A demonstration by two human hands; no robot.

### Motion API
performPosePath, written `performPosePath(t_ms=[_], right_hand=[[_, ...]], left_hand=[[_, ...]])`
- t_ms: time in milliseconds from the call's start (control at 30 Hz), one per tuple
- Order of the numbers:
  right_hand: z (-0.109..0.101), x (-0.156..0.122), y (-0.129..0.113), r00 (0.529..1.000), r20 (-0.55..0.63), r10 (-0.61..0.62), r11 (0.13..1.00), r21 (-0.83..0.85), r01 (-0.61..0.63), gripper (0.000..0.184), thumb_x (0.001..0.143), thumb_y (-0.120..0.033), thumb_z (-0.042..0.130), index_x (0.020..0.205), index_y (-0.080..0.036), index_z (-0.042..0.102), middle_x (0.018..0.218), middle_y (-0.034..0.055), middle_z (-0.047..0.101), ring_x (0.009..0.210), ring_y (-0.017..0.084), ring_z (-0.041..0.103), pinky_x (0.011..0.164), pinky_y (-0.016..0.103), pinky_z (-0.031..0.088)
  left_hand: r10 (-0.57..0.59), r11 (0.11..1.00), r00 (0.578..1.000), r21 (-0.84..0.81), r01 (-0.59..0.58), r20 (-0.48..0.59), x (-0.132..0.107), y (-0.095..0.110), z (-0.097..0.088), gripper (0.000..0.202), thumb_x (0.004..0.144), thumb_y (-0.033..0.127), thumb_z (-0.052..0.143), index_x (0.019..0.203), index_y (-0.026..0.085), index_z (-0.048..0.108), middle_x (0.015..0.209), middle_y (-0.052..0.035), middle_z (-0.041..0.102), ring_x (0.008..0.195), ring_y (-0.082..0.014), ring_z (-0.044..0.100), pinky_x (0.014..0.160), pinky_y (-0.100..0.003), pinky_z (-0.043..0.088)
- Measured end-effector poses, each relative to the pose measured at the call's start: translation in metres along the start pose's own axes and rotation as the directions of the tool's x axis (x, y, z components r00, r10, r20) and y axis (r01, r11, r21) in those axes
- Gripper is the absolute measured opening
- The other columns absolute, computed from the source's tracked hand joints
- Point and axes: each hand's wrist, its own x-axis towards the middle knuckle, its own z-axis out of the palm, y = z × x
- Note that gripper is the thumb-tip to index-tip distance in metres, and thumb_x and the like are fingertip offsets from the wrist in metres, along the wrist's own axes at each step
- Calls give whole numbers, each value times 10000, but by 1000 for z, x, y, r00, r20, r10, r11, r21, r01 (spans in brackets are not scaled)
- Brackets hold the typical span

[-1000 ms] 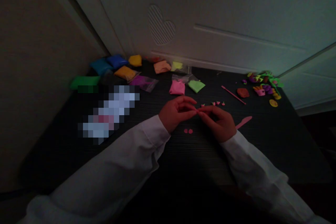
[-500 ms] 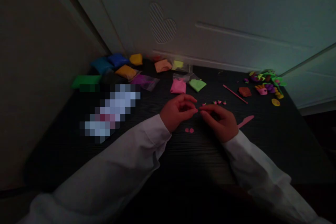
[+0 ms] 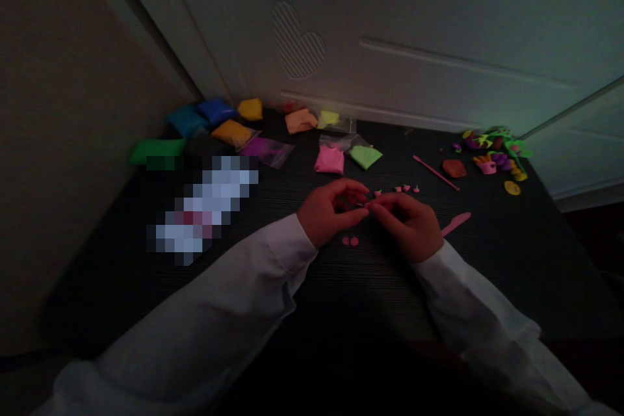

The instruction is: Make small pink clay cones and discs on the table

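My left hand (image 3: 334,210) and my right hand (image 3: 407,224) meet tip to tip just above the dark table. Between the fingertips is a small piece of pink clay (image 3: 367,206), mostly hidden, its shape too small to tell. My right thumb and forefinger are pinched on it; my left thumb and curled fingers close on its other side. Two flat pink clay discs (image 3: 350,241) lie on the table below the hands. Behind my right hand stand several tiny pink clay pieces with green tops (image 3: 405,188). A pink plastic knife (image 3: 457,223) lies partly behind my right wrist.
Beyond the hands lie a pink clay packet (image 3: 329,160) and a light green one (image 3: 366,156). More coloured packets (image 3: 234,133) fill the back left near a blurred-out object (image 3: 209,208). At right are a pink stick tool (image 3: 436,173), a red-brown lump (image 3: 454,168) and colourful clay figures (image 3: 500,153).
My right fingertips have come left to meet the left ones at the small pink clay piece, closing the narrow gap between the hands. The view has shifted slightly.
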Motion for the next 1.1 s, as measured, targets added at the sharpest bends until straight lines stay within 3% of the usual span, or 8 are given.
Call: performPosePath(t_ms=[200,500,800,1100], right_hand=[[1,1,-1,999,-3,32,995,91,-31,151,681,-295,550,772,-179,584,642,-9,573,558,87,506,509,213,398],[-2,-1,-2,1000,-2,27,997,73,-27,164,711,-285,517,824,-186,583,726,2,581,620,94,519,546,221,398],[1,-3,0,999,30,34,999,7,-34,161,696,-303,531,801,-186,568,643,-7,549,562,95,488,514,229,379],[1,-2,1,998,39,49,997,64,-51,148,695,-304,533,773,-181,559,634,-11,537,562,93,478,515,226,371]], left_hand=[[-2,991,1000,135,-1,22,0,-2,-3,247,654,337,528,809,149,562,833,-28,559,721,-107,513,658,-250,420],[20,990,999,139,-24,27,1,-2,-3,222,670,332,513,760,138,569,802,-25,552,720,-107,510,659,-240,413],[27,983,999,179,-33,39,0,-2,-3,187,671,300,513,765,145,556,796,-13,545,644,-85,489,592,-223,402],[47,983,997,174,-56,54,0,-1,-2,192,666,304,518,759,141,560,813,-21,537,661,-87,486,592,-222,398]])
